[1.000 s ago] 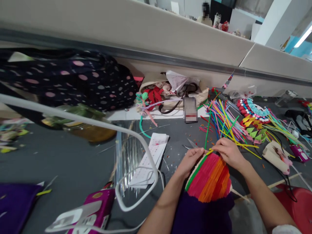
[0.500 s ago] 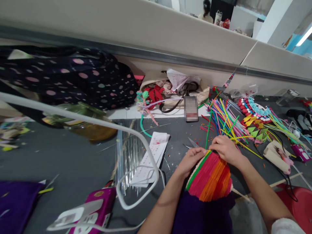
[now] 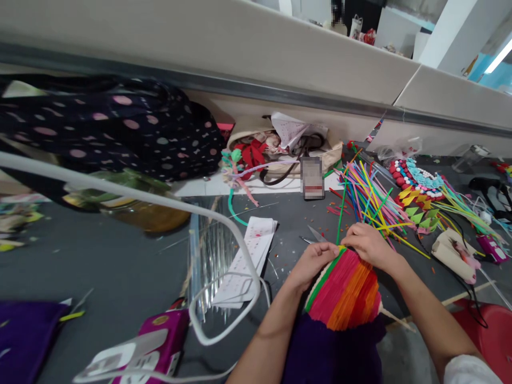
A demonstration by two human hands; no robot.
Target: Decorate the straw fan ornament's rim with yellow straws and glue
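A person holds a fan-shaped striped piece point(image 3: 344, 290) made of pink, red and orange strips, with a green band along its left edge. It lies on the near side of the grey worktop point(image 3: 120, 261), just in front of the person, with its round top edge pointing to the far side. The strips run from near to far, leaning a little to the right.

The left hand point(image 3: 312, 261) sits at the top left of the piece. Its fingers are curled and pinch the rim by the green band. The right hand point(image 3: 370, 245) sits at the top right, a bit farther away. Its fingers are bent down and press on the top edge, where a yellow bit shows. I cannot tell if it grips a strip or only pushes on it. Both hands touch the piece and are close together, almost meeting at the top.

Just past the hands, on the far side, lies a pair of scissors point(image 3: 314, 234). To the far right is a heap of loose colored sticks point(image 3: 368, 200). A white paper slip point(image 3: 250, 250) lies to the left, beside a clear plastic bag point(image 3: 210, 250).
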